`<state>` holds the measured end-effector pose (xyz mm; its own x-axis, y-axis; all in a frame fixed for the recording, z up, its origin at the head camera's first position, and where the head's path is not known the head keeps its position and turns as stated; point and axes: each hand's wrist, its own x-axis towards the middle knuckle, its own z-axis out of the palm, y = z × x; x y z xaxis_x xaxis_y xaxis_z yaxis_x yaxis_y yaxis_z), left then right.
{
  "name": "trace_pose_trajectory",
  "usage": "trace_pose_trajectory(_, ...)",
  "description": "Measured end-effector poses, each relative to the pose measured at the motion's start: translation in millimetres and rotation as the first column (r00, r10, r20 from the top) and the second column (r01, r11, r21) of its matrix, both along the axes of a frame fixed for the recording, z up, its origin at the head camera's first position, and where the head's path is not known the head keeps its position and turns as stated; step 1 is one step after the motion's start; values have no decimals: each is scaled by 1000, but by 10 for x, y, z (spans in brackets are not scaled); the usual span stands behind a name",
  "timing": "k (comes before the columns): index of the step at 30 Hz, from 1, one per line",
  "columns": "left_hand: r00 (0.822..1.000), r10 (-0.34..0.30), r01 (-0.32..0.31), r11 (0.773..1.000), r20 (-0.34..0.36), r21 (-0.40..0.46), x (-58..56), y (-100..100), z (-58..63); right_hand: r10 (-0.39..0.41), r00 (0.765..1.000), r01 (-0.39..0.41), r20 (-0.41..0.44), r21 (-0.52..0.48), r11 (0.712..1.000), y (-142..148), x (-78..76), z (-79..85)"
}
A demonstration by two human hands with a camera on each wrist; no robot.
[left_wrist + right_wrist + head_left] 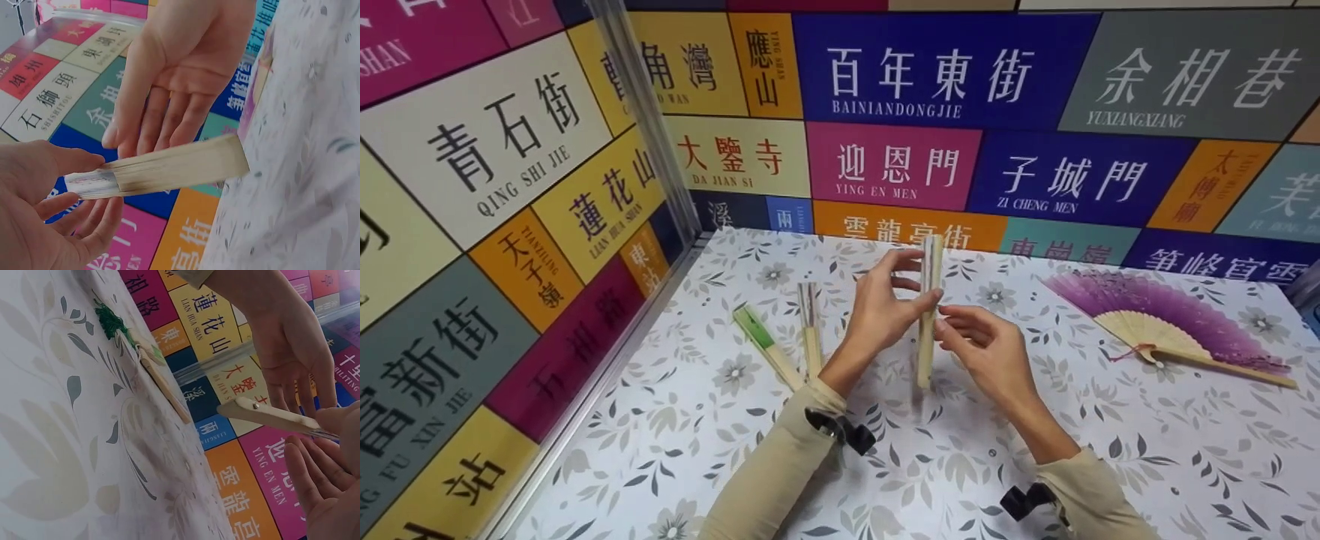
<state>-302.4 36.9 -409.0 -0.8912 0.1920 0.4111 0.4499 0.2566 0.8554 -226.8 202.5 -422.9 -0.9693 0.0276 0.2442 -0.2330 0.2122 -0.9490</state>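
Note:
A folded fan (926, 345) with pale wooden sticks stands nearly upright above the table. My left hand (881, 311) pinches its pleated upper part, thumb on one side and fingers on the other, as the left wrist view shows. Close at the fan's right side is my right hand (990, 345), its fingers loosely bent. In the left wrist view the right hand (185, 67) has its fingertips partly hidden behind the fan and its thumb just off the edge; whether it touches cannot be told. A rivet shows at the fan's wooden end (247, 408).
On the left lie two folded fans, one green (757, 330) and one greyish (810, 322); a green tassel (112, 323) lies by them. An open purple fan (1170, 322) rests at the right. Sign-covered panels (900, 165) border the floral tabletop (945, 480) behind and left.

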Motion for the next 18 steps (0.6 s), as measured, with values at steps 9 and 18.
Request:
trace_pose_trajectory(9,997,-78,80,989,-27,121,1,184,15,-127,992,127,-8,-39,991,84,17,71)
trace_pose_trajectory(18,945,-307,291,947,116,136,-56,154,-207,-185,979,183,-85,-35,982,185,3,98)
